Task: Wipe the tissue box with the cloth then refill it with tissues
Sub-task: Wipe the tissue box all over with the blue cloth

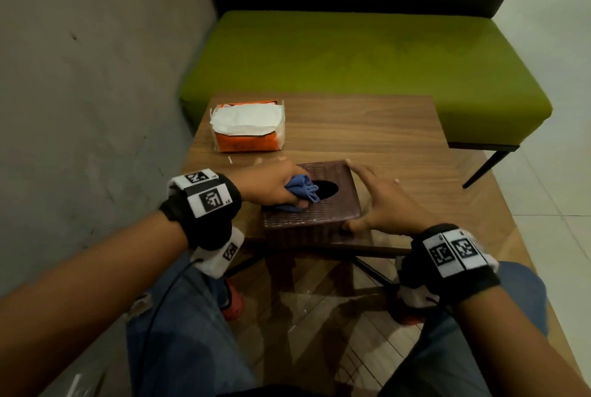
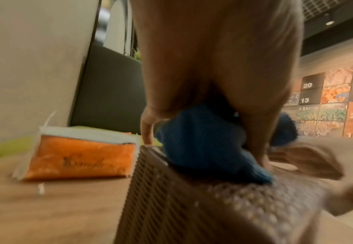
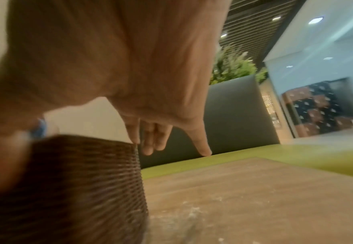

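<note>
A brown woven tissue box (image 1: 335, 204) with a dark oval opening stands near the front of the wooden table (image 1: 367, 128). My left hand (image 1: 275, 187) grips a bunched blue cloth (image 1: 302, 192) and presses it on the box's top, left of the opening; the left wrist view shows the cloth (image 2: 200, 145) on the box (image 2: 192, 206). My right hand (image 1: 383, 204) braces the box's right side with straight spread fingers (image 3: 198, 142), its thumb at the near right corner. An orange pack of white tissues (image 1: 248, 126), top torn open, lies at the table's back left.
A grey wall (image 1: 96, 77) runs close along the left. A green bench seat (image 1: 367, 54) with a dark backrest stands behind the table. White crumbs or dust (image 3: 192, 213) lie on the tabletop beside the box. My knees in jeans are below the table edge.
</note>
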The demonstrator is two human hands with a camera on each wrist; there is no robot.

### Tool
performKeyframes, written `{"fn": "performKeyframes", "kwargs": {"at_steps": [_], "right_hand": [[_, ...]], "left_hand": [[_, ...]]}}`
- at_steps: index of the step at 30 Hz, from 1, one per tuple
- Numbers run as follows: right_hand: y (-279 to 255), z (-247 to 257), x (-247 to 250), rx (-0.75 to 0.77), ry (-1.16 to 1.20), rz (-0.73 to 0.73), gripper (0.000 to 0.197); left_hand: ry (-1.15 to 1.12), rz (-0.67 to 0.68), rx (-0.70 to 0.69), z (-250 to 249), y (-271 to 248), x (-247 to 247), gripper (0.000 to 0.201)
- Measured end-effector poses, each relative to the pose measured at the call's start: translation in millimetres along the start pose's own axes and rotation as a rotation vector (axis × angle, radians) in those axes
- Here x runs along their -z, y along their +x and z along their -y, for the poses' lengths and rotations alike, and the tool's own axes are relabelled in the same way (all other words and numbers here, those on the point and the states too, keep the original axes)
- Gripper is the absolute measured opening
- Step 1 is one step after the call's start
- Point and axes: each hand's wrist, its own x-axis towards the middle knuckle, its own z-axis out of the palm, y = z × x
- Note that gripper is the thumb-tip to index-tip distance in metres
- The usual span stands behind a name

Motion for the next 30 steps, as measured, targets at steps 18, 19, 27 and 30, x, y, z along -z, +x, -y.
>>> {"fn": "performKeyframes", "kwargs": {"at_steps": [18,19,27,30], "right_hand": [[-16,52,-55,-0.181,-0.028,-0.158,0.147],[-16,49,-51,-0.168,-0.083,-0.130,0.147],[-10,42,-44,-0.102,-0.172,-0.070,0.144],[-10,40,-46,-0.090,-0.169,-0.078,0.141]], "left_hand": [[-0.052,-0.060,0.107,-21,0,-14,0.018],[-0.030,0.024,0.075,-20,-1,-5,0.019],[0.040,-0.105,0.172,-29,21,-14,0.025],[0.046,-0.367,0.337,-34,23,-38,0.024]]}}
